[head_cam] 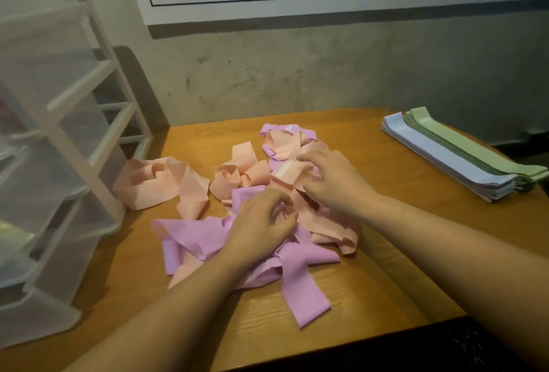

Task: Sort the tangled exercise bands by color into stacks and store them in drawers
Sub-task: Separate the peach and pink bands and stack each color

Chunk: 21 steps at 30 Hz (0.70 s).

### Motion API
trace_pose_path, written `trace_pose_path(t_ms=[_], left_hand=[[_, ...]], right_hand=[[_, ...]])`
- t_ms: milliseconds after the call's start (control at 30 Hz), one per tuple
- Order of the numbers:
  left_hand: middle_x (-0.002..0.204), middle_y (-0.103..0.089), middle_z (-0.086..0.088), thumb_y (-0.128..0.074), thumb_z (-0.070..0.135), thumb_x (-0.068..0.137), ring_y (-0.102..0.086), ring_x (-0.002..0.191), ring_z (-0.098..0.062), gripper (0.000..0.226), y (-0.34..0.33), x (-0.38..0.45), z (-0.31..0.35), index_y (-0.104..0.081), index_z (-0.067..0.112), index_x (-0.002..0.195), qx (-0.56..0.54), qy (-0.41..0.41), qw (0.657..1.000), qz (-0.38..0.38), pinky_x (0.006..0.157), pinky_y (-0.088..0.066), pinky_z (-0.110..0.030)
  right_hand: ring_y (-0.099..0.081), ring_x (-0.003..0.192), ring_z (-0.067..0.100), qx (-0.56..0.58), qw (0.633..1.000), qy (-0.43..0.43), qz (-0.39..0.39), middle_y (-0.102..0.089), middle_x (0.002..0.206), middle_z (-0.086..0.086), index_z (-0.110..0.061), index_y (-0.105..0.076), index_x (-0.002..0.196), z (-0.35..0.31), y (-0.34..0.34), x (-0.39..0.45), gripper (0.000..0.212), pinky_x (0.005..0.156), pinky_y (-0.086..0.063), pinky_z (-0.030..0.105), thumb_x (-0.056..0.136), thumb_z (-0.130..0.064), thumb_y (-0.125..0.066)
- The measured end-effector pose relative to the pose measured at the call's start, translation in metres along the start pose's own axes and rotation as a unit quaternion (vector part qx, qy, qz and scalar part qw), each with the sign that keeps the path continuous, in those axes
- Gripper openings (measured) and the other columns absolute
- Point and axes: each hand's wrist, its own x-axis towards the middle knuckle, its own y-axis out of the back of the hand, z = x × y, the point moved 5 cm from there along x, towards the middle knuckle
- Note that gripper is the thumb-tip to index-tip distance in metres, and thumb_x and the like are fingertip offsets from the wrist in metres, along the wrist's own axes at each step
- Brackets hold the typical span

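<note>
left hand (261,223) pinches a purple band (202,238); right hand (332,178) curls round a peach band (286,174).

Free room and obstacles. Bare tabletop (341,312) lies open along the lower centre of the frame, and again as a strip right of centre between the tangled bands (267,208) and the flat stacks. The white stack (445,161) and the green stack (481,149), touching side by side, close off the upper right corner. The drawer unit (59,164) fills the left edge; a loose peach band (157,181) lies just beside its foot, narrowing that gap. The wall (297,68) bounds the far edge. Both hands, left (261,223) and right (332,175), rest on the tangle at centre.
</note>
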Motion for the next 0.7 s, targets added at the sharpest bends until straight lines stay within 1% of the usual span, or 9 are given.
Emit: trace_pose_path(t_ms=[100,167,233,300,333,467,567,633,700], left_hand=[[0.097,-0.059,0.017,-0.059,0.042,0.08,-0.057,0.095,-0.004,0.018,0.0,0.0,-0.003,-0.053,0.038,0.097,-0.008,0.018,1.0,0.007,0.083,-0.052,-0.038],[0.102,-0.058,0.017,-0.063,0.043,0.081,-0.058,0.098,-0.005,0.026,0.0,0.0,-0.007,-0.05,0.038,0.102,-0.007,0.023,1.0,0.01,0.086,-0.053,-0.039],[0.108,-0.055,0.014,-0.066,0.045,0.081,-0.058,0.102,-0.005,0.035,0.001,0.0,-0.01,-0.047,0.036,0.109,-0.025,0.031,0.999,0.015,0.087,-0.054,-0.04],[0.109,-0.052,0.013,-0.068,0.05,0.079,-0.058,0.102,-0.004,0.043,0.002,0.0,-0.01,-0.043,0.035,0.11,-0.045,0.032,0.998,0.026,0.084,-0.055,-0.041],[0.109,-0.051,0.013,-0.069,0.053,0.076,-0.058,0.101,-0.005,0.047,0.002,-0.001,-0.01,-0.041,0.035,0.109,-0.049,0.031,0.998,0.032,0.083,-0.055,-0.041],[0.123,-0.045,0.012,-0.07,0.063,0.07,-0.057,0.106,-0.007,0.066,0.002,-0.003,-0.008,-0.037,0.039,0.122,-0.045,0.009,0.999,0.027,0.088,-0.054,-0.041],[0.136,-0.036,0.017,-0.07,0.066,0.073,-0.051,0.113,-0.008,0.073,-0.002,0.001,-0.004,-0.036,0.041,0.133,0.011,-0.028,0.999,-0.014,0.098,-0.048,-0.047],[0.141,-0.034,0.017,-0.068,0.068,0.074,-0.047,0.121,-0.01,0.072,-0.005,0.002,-0.003,-0.037,0.044,0.135,0.044,-0.044,0.998,-0.031,0.101,-0.044,-0.05],[0.146,-0.031,0.017,-0.062,0.072,0.074,-0.042,0.129,-0.009,0.072,-0.008,0.002,-0.004,-0.037,0.05,0.138,0.066,-0.049,0.996,-0.035,0.104,-0.041,-0.052]], right_hand=[[-0.045,0.127,0.019,-0.023,0.999,-0.029,-0.036,-0.056,0.135,0.0,-0.026,-0.06,0.133,0.007,-0.017,0.005,0.04,0.106,-0.041,0.033,0.093,-0.025,-0.061],[-0.052,0.117,0.018,-0.035,0.997,-0.037,-0.052,-0.064,0.121,-0.003,-0.029,-0.069,0.119,0.013,-0.024,0.001,0.028,0.1,-0.047,0.041,0.092,-0.029,-0.064],[-0.053,0.108,0.012,-0.007,0.999,-0.018,-0.032,-0.064,0.11,-0.007,-0.026,-0.075,0.105,0.014,-0.023,-0.008,0.016,0.094,-0.047,0.033,0.091,-0.028,-0.069],[-0.048,0.095,0.0,0.047,0.999,0.019,-0.009,-0.059,0.101,-0.01,-0.022,-0.078,0.097,0.013,-0.014,-0.022,0.011,0.084,-0.039,0.014,0.088,-0.025,-0.074],[-0.046,0.093,-0.001,0.069,0.997,0.037,0.005,-0.058,0.098,-0.01,-0.022,-0.079,0.094,0.013,-0.008,-0.029,0.008,0.081,-0.035,0.01,0.086,-0.023,-0.076],[-0.05,0.108,-0.003,0.179,0.983,-0.014,0.026,-0.059,0.111,-0.016,-0.023,-0.077,0.084,0.024,0.014,-0.065,0.014,0.09,-0.035,0.006,0.082,-0.01,-0.078],[-0.058,0.116,-0.006,0.322,0.942,-0.093,0.004,-0.068,0.12,-0.01,-0.001,-0.073,0.086,0.034,0.022,-0.085,0.002,0.096,-0.047,0.015,0.085,-0.003,-0.073],[-0.068,0.102,0.0,0.425,0.892,-0.152,0.021,-0.075,0.108,-0.006,0.012,-0.062,0.092,0.042,0.025,-0.095,0.013,0.082,-0.057,0.019,0.089,0.001,-0.066],[-0.07,0.078,0.005,0.484,0.849,-0.204,0.055,-0.074,0.086,-0.006,0.006,-0.057,0.097,0.052,0.027,-0.104,0.011,0.064,-0.057,0.018,0.092,-0.002,-0.062]])
